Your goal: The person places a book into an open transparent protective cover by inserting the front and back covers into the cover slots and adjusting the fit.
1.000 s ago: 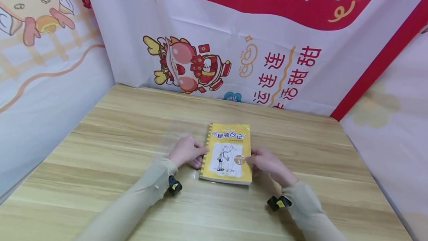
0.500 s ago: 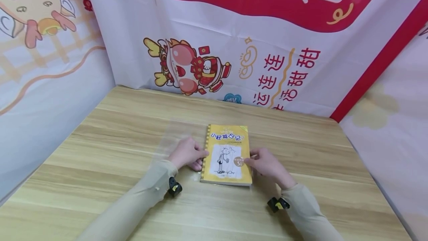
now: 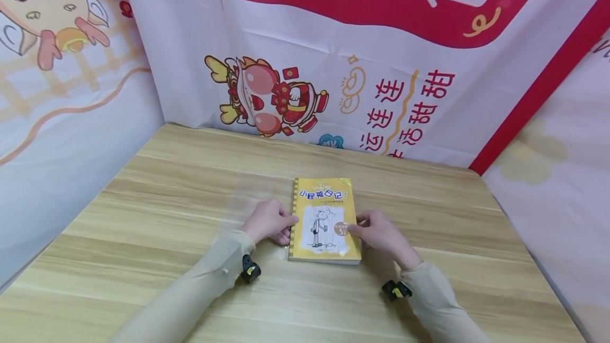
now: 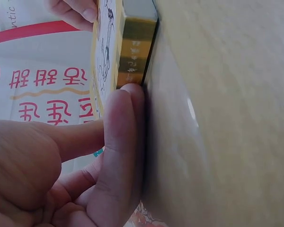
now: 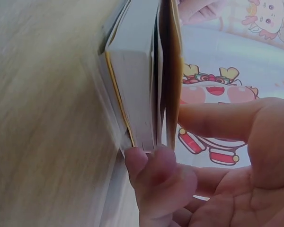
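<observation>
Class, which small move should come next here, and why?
Perhaps the left hand should lift the thin, clear plastic sheet next: it extends flat beside the yellow paperback book, whose other side the right hand holds.

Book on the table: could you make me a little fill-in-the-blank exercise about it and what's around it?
1. The book's cover is mainly ____ in colour.
2. The table is patterned like ____.
3. The grip at the book's striped spine is the person's ____ one.
4. The wall hanging's broad, straight stripe is ____.

Missing words: yellow; wood; left; red.
</observation>
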`<state>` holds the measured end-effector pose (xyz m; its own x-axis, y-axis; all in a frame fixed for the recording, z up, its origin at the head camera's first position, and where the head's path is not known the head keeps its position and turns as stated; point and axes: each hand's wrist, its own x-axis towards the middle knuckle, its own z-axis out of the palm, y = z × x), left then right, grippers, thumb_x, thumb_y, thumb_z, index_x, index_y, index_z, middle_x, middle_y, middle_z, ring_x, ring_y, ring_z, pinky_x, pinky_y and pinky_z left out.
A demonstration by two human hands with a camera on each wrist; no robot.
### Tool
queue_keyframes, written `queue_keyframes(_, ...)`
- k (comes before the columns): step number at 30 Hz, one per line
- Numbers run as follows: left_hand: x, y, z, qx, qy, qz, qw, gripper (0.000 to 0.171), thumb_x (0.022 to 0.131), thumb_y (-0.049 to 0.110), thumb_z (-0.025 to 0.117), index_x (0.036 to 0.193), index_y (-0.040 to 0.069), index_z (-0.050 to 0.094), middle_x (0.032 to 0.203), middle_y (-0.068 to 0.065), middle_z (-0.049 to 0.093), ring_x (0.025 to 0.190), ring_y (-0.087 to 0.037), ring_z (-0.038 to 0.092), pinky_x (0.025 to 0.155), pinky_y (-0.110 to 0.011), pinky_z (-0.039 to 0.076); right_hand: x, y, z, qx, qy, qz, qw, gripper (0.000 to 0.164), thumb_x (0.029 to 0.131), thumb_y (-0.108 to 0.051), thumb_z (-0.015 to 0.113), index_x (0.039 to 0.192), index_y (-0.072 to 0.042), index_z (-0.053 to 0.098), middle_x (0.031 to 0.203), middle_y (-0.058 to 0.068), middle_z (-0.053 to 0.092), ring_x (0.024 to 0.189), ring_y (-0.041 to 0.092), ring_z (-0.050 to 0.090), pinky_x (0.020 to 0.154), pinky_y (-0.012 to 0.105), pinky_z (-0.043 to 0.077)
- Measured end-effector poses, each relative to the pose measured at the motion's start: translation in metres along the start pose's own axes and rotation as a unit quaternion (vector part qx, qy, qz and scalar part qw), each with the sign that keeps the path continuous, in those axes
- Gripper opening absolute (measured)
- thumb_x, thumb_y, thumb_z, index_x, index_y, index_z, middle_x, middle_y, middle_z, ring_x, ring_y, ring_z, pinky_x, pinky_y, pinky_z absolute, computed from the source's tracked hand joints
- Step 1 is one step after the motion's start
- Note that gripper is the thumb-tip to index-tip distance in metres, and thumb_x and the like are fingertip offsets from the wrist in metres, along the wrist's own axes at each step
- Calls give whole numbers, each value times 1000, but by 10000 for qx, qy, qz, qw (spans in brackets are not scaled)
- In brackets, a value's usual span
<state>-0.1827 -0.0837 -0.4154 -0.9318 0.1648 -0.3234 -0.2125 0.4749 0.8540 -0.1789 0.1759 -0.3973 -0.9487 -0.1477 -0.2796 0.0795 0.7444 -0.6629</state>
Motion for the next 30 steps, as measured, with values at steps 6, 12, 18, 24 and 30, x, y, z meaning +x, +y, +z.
queue_keyframes(6,1,-2,0,10,9,-35,10000,23,90,18,65,78,-2,62,70,-15,63,52,-18,63,54,-30,54,-1,-1,-1,-194,49,65,9998,34,88,-28,66,110,-2,61,93,6,61,79,20,59,63,31,51)
queue_keyframes(12,3,-3,1,-5,-15,-75,10000,23,91,18,64,78,-2,62,70,-15,63,53,-18,64,54,-30,54,-1,-1,-1,-428,226,65,9988,29,87,-29,68,101,-6,59,89,5,59,76,19,57,61,28,49)
queue_keyframes(18,2,-3,1,46,-19,-59,10000,24,91,19,64,79,-2,61,70,-15,63,53,-19,64,54,-30,54,0,-1,0,-596,227,-41,9980,29,87,-30,67,102,-6,60,88,4,60,76,17,57,62,28,49)
queue_keyframes(24,1,-2,1,74,-4,3,10000,25,91,18,63,78,-3,61,70,-15,63,53,-19,64,54,-29,53,1,-1,-2,-541,296,-135,9980,36,87,-30,67,111,-4,59,89,4,60,76,17,58,63,29,49)
queue_keyframes(30,1,-2,0,75,-18,8,10000,25,92,18,63,78,-3,61,70,-15,63,53,-19,64,54,-29,53,2,-1,-3,-184,516,-358,9979,27,90,-22,64,110,-4,62,85,4,61,72,19,59,58,28,50)
